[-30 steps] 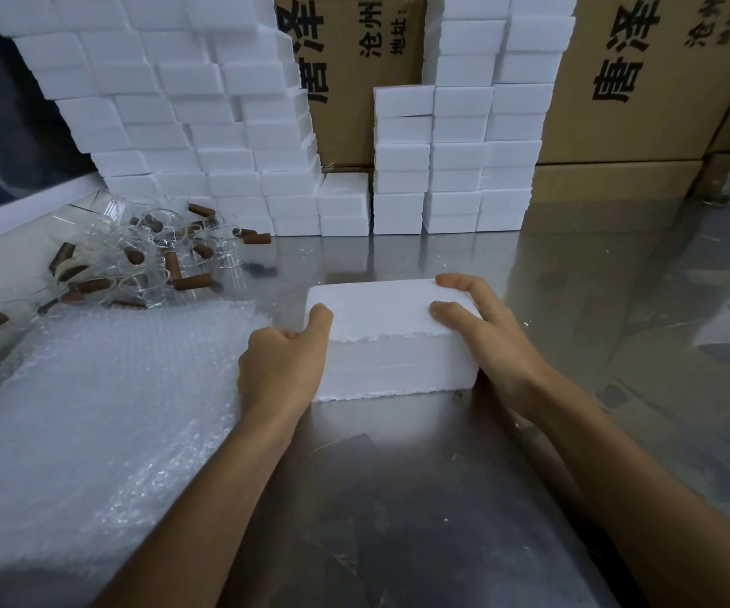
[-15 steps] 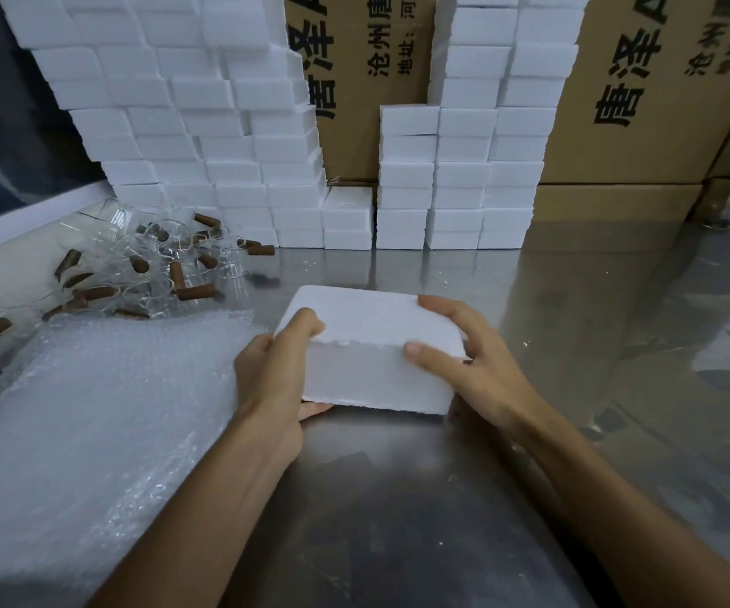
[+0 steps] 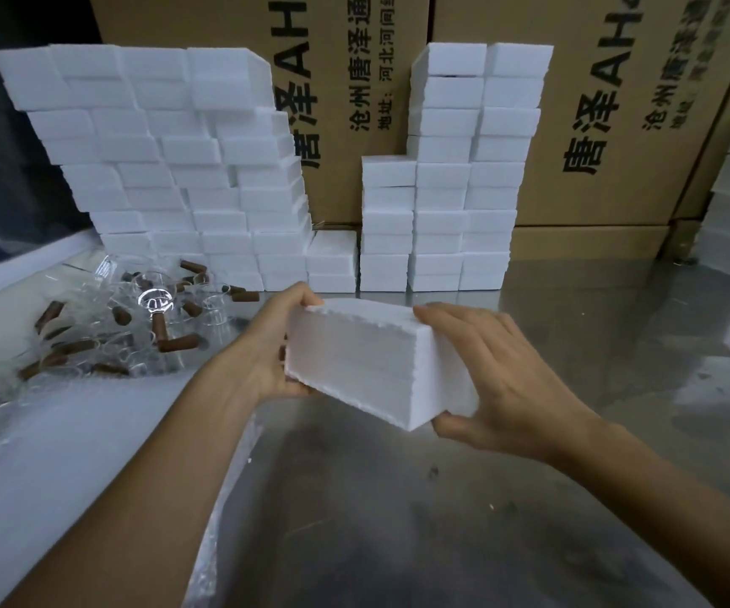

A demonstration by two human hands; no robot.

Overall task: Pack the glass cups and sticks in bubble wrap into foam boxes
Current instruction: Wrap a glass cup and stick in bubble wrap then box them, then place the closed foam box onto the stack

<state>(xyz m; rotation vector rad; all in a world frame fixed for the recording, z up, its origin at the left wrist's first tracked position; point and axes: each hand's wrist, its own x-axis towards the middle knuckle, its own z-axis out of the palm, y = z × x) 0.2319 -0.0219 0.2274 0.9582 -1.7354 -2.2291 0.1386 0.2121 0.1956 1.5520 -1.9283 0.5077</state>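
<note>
Head view. Both hands hold one white foam box [image 3: 367,366] lifted off the metal desk [image 3: 464,498], above its middle. The box is tilted, its broad face turned toward the camera, with a ragged edge along the top and right side. The left hand [image 3: 267,348] grips the box's left end: thumb over the top corner, fingers curled under the bottom edge. The right hand [image 3: 499,379] clamps the right end: fingers [image 3: 451,318] spread over the top and side, thumb pressed under the lower right corner.

A sheet of bubble wrap [image 3: 60,454] lies along the desk's left edge, under the left forearm. Beyond it, toward the far left corner, sits a loose heap of clear glass cups [image 3: 157,300] mixed with brown sticks [image 3: 179,342]; individual cups are hard to separate.

Stacks of foam boxes [image 3: 170,177] stand along the far edge, with a second stack [image 3: 446,190] to their right. Printed cartons [image 3: 595,103] stand behind them.
</note>
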